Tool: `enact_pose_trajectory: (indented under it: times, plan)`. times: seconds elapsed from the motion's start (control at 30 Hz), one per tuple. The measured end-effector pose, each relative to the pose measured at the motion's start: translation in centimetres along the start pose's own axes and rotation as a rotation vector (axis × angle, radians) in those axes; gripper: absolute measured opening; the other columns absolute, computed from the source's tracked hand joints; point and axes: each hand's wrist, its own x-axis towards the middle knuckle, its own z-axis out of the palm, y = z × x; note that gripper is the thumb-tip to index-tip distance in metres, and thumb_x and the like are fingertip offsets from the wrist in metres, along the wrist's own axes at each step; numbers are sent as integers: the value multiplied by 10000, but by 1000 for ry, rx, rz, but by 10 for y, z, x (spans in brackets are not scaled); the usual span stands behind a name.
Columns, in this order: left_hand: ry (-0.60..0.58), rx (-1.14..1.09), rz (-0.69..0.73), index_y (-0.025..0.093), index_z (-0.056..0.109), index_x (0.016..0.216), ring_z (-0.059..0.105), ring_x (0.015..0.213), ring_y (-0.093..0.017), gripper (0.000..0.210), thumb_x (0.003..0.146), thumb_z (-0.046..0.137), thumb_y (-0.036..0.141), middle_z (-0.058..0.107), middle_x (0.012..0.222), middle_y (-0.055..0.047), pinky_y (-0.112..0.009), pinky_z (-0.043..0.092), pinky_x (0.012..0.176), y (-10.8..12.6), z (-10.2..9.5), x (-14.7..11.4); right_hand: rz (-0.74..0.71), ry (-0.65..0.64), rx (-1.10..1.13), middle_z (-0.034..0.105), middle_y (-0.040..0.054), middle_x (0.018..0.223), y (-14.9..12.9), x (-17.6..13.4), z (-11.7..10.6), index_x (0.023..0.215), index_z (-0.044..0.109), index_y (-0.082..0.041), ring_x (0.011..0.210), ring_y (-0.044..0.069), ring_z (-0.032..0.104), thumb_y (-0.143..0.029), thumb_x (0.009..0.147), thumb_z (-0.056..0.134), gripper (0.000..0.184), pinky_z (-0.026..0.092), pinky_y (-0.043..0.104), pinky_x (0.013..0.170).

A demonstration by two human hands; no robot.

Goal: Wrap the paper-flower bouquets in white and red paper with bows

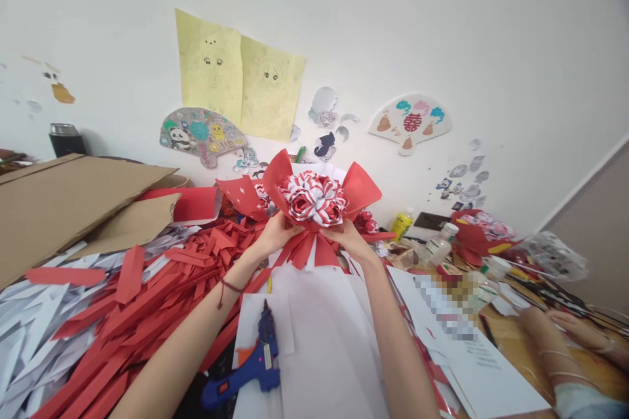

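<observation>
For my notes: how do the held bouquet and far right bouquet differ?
The held bouquet is gripped by left hand and right hand; the far right bouquet is untouched. The held bouquet's flowers show red stripes; the far right bouquet's look paler. Both have red wrapping.

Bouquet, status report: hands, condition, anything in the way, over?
Left hand and right hand holding bouquet low, one each side. Red wrap flared around the blooms. Glue gun lying nearer the camera, apart from bouquet, seemingly out of the way.

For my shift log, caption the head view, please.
The left hand and right hand hold a red-and-white bouquet, a blue glue gun lying partly on white paper.
</observation>
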Motion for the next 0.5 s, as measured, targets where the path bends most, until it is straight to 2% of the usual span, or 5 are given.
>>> enact_pose_trajectory:
  times: [0.17,0.33,0.5]
  plan:
    - [6,76,24,176,665,1004,631,1063,-319,409,691,772,417,717,1081,-90,-462,461,969,-2,3,-3,45,127,-46,695,77,1139,8,-3,-2,1175,612,-216,1096,265,630,-334,659,837,576,464,442,1020]
    - [-18,43,9,162,671,1021,648,1027,-306,445,688,771,439,724,1068,-95,-454,483,945,-7,3,-1,75,51,-35,705,83,1105,7,-3,-1,1204,610,-204,1068,259,643,-354,712,793,546,478,432,1006]
    - [-52,-54,-27,138,658,1051,652,1037,-295,505,679,783,456,721,1078,-119,-443,505,931,-7,8,0,43,59,-27,678,77,1189,8,-1,4,1203,607,-209,1157,248,602,-401,684,811,590,477,421,1016]
